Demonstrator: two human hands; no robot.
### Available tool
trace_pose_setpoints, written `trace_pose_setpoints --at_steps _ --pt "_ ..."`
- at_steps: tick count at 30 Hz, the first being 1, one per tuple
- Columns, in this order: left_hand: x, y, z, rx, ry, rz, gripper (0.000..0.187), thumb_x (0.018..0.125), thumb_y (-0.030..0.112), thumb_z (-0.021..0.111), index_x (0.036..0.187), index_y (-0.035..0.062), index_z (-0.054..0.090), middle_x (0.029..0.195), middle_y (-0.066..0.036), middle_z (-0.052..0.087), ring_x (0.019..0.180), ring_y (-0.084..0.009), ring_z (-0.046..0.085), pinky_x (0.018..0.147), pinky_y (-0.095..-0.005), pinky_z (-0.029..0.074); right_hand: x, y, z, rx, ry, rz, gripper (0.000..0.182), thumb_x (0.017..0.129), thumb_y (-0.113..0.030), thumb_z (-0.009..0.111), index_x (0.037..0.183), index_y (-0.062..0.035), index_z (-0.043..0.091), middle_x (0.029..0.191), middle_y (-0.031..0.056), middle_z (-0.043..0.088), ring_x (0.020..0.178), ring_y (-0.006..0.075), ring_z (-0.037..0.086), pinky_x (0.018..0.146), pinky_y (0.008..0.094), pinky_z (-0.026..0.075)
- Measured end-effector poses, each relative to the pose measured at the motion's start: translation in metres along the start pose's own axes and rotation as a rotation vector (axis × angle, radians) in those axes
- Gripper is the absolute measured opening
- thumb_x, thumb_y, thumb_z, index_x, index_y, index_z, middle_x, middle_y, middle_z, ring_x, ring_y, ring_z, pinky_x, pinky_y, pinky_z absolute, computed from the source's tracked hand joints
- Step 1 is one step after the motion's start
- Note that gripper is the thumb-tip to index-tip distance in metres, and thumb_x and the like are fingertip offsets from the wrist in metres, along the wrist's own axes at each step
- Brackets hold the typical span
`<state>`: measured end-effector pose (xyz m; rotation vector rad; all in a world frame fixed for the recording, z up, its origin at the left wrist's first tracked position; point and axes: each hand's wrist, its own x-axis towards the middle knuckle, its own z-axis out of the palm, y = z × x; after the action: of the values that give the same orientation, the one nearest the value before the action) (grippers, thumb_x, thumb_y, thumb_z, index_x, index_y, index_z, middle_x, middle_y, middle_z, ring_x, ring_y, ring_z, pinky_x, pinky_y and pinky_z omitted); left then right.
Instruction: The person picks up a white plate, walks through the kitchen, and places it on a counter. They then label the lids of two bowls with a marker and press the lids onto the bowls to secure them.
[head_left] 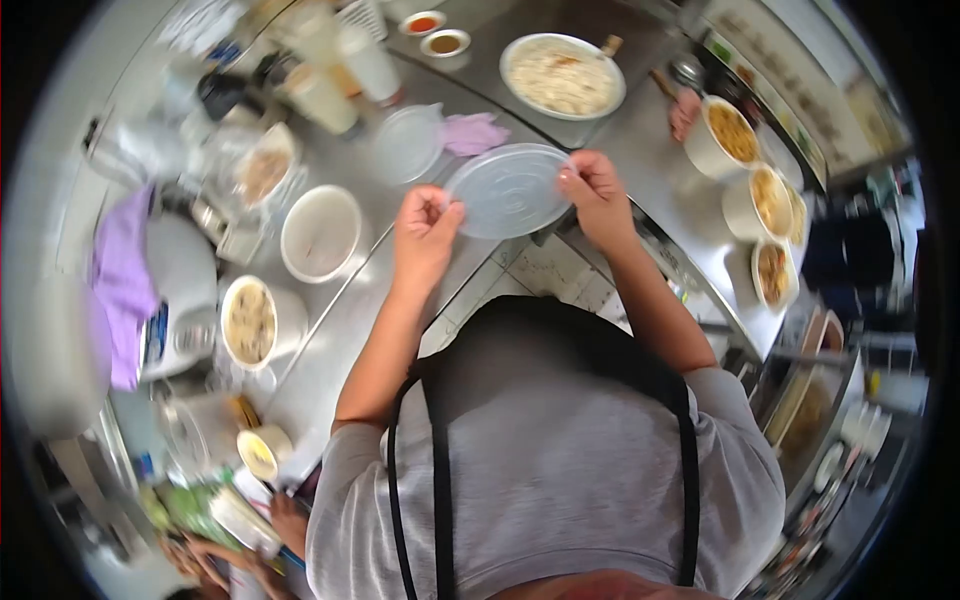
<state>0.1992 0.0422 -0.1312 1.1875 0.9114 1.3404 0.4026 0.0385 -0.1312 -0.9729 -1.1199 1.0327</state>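
Note:
Between both hands is a round, clear plastic lid (510,192), held up in front of my body above the gap by the steel counter. My left hand (425,222) pinches its left edge between thumb and fingers. On the opposite edge, my right hand (597,200) has the same kind of pinch grip. Just behind the lid, a second clear lid (409,143) lies on the counter beside a crumpled purple cloth or glove (474,133). Left of my left hand stands a white tub (322,234) that looks nearly bare inside.
A large bowl of pale food (562,78) stands at the back. Several food tubs (733,133) line the right counter. To the left are a tub of creamy food (250,322), bottles (320,98) and a purple cloth (124,285). Another person's hand (290,522) shows at lower left.

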Motion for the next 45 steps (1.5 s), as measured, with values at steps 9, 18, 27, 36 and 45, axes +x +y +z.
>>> trace_pose_setpoints --at_steps 9,18,27,36,45 --pt "-0.058 -0.009 -0.033 0.099 0.256 -0.055 0.02 0.075 0.006 0.058 0.067 0.0084 0.039 0.061 0.007 0.036 0.056 -0.0022 0.032 0.049 -0.0173 0.029 0.024 0.025 0.049 0.078 -0.353 0.107 0.006 0.084 -0.01 0.046 0.088 -0.0061 0.045 0.068 -0.0039 0.044 0.059 0.0016 0.038 0.052 0.0153 0.032" --pt "-0.131 0.004 -0.083 -0.048 0.876 0.043 0.009 0.079 0.015 0.053 0.08 0.0082 0.047 0.067 0.002 0.047 0.061 -0.0068 0.046 0.053 -0.0204 0.038 0.028 0.052 0.146 0.112 -0.616 0.311 0.014 0.084 -0.017 0.047 0.092 -0.0057 0.047 0.077 -0.0019 0.048 0.068 0.0036 0.043 0.06 0.0173 0.036" --pt "-0.174 0.05 -0.204 0.05 1.303 0.25 0.019 0.08 0.016 0.051 0.096 0.0086 0.045 0.09 -0.002 0.049 0.081 -0.0099 0.047 0.068 -0.024 0.039 0.038 0.041 0.294 0.316 -0.706 0.616 0.018 0.084 -0.019 0.047 0.096 -0.0054 0.046 0.087 0.0006 0.052 0.08 0.0097 0.049 0.073 0.0235 0.041" --pt "-0.092 0.085 -0.285 1.363 0.716 0.119 0.031 0.076 0.024 0.052 0.106 0.0152 0.053 0.116 -0.017 0.04 0.11 -0.0341 0.033 0.09 -0.0429 0.026 0.043 0.027 0.308 0.176 -0.741 0.455 0.011 0.082 -0.017 0.049 0.088 -0.0074 0.048 0.081 -0.0002 0.053 0.073 0.0068 0.049 0.064 0.0214 0.043" --pt "-0.077 0.102 -0.261 0.845 0.594 0.078 0.025 0.078 0.031 0.051 0.087 0.01 0.062 0.103 -0.014 0.051 0.099 -0.0252 0.044 0.084 -0.0361 0.032 0.045 0.005 0.302 0.286 -0.603 0.482 0.017 0.084 -0.019 0.046 0.094 -0.0047 0.045 0.084 0.003 0.053 0.072 0.0094 0.051 0.065 0.0235 0.044"
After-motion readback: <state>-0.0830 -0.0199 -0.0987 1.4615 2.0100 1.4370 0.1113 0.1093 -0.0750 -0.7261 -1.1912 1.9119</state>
